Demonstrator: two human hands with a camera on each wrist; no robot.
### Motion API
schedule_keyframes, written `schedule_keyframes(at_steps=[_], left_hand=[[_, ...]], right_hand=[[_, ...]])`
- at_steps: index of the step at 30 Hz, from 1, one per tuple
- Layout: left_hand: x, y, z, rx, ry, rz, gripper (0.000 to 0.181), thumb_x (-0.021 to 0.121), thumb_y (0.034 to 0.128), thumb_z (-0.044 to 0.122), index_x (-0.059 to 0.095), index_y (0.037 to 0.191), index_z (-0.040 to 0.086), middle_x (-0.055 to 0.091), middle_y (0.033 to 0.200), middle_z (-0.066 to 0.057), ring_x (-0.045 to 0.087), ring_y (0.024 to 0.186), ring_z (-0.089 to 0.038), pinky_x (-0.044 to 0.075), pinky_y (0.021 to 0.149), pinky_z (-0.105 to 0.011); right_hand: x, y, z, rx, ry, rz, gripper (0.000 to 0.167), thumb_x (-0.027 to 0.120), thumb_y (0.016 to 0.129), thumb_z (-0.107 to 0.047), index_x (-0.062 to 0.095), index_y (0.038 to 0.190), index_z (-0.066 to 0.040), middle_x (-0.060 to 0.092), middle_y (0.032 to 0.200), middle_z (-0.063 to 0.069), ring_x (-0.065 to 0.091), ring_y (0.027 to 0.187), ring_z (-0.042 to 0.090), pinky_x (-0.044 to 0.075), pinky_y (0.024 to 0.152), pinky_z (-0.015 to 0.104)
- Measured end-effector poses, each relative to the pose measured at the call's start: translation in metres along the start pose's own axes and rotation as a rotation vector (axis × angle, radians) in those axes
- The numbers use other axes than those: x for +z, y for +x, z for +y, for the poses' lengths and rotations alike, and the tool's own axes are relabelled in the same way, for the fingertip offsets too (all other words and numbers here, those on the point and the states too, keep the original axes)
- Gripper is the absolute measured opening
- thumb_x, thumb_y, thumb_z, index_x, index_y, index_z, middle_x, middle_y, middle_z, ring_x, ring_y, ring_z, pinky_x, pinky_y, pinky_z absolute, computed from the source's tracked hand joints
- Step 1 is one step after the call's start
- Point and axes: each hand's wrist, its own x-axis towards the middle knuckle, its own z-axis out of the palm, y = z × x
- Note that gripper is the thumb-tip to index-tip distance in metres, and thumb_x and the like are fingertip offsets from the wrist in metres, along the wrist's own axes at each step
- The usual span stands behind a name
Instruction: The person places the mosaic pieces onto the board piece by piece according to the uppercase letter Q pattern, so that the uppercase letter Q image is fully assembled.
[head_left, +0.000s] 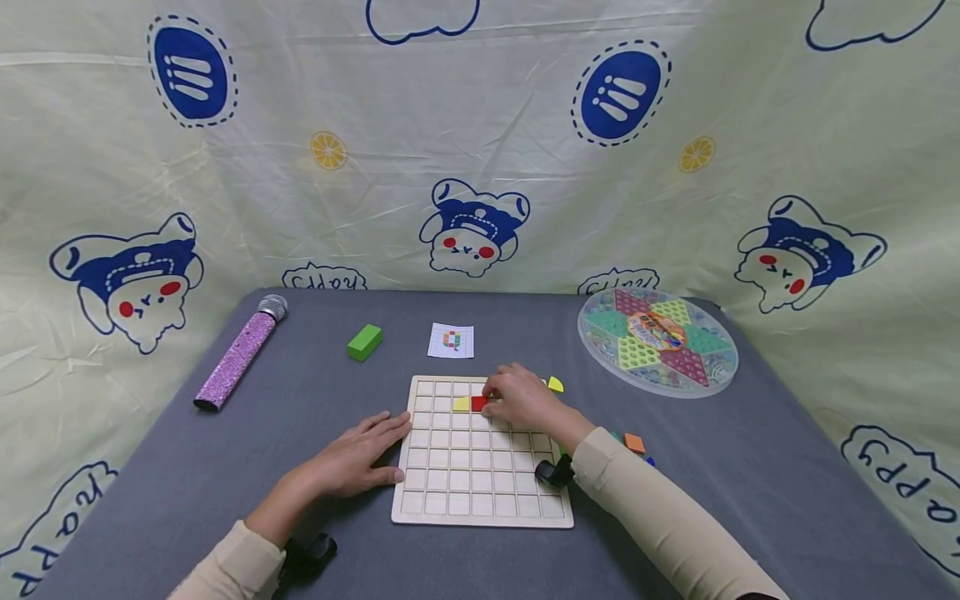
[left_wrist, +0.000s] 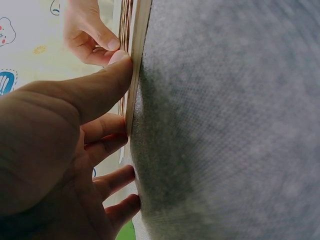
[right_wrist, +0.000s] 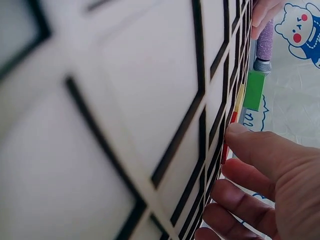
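A wooden grid board (head_left: 442, 481) lies on the table. In its upper part a yellow piece (head_left: 461, 404) and a red square (head_left: 478, 404) sit side by side in cells. My right hand (head_left: 522, 397) is over the board just right of that red square. Its thumb and forefinger pinch another red piece (right_wrist: 224, 153), seen at the board's surface in the right wrist view and mostly hidden by the fingers in the head view. My left hand (head_left: 357, 457) rests at the board's left edge, fingers extended, touching the rim in the left wrist view.
Beyond the board lie a green block (head_left: 364, 342) and a card with a coloured pattern (head_left: 452, 341). A glittery microphone (head_left: 242, 353) is at left, a round game board (head_left: 657, 342) at right. Yellow (head_left: 555, 384), orange (head_left: 633, 442) and blue pieces (head_left: 650, 461) lie near my right arm.
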Motion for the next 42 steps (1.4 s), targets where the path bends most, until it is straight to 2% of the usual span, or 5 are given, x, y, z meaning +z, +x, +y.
schedule_keyframes(at_steps=[9, 18, 29, 42], left_hand=[[-0.001, 0.001, 0.002, 0.003, 0.005, 0.004, 0.072, 0.059, 0.0911, 0.040, 0.029, 0.149, 0.009, 0.028, 0.155, -0.011, 0.020, 0.144, -0.039, 0.022, 0.110, -0.062], [-0.001, 0.001, 0.002, -0.006, 0.006, 0.000, 0.072, 0.059, 0.0909, 0.040, 0.029, 0.149, 0.009, 0.028, 0.155, -0.010, 0.020, 0.144, -0.039, 0.023, 0.109, -0.062], [0.002, 0.001, 0.001, 0.002, 0.007, 0.007, 0.071, 0.060, 0.0906, 0.039, 0.031, 0.148, 0.008, 0.029, 0.155, -0.010, 0.021, 0.143, -0.040, 0.024, 0.109, -0.062], [0.001, 0.001, 0.001, -0.014, 0.001, 0.003, 0.072, 0.060, 0.0904, 0.040, 0.030, 0.148, 0.009, 0.029, 0.155, -0.010, 0.021, 0.143, -0.039, 0.023, 0.109, -0.062]], right_hand=[[-0.004, -0.001, 0.003, 0.000, 0.017, 0.017, 0.026, 0.076, 0.080, -0.029, 0.072, 0.100, -0.013, 0.064, 0.092, 0.000, 0.052, 0.087, 0.016, 0.045, 0.076, 0.031], [-0.018, -0.007, 0.011, 0.046, 0.055, 0.071, 0.028, 0.073, 0.082, -0.029, 0.072, 0.103, -0.011, 0.064, 0.092, 0.001, 0.053, 0.088, 0.017, 0.046, 0.078, 0.035], [-0.027, -0.019, 0.039, 0.088, 0.086, 0.144, 0.029, 0.072, 0.083, -0.028, 0.071, 0.104, -0.008, 0.064, 0.095, 0.005, 0.054, 0.092, 0.020, 0.047, 0.079, 0.040], [-0.030, -0.032, 0.076, 0.159, 0.139, 0.136, 0.031, 0.069, 0.085, -0.026, 0.068, 0.106, -0.004, 0.062, 0.098, 0.011, 0.056, 0.093, 0.026, 0.047, 0.079, 0.042]])
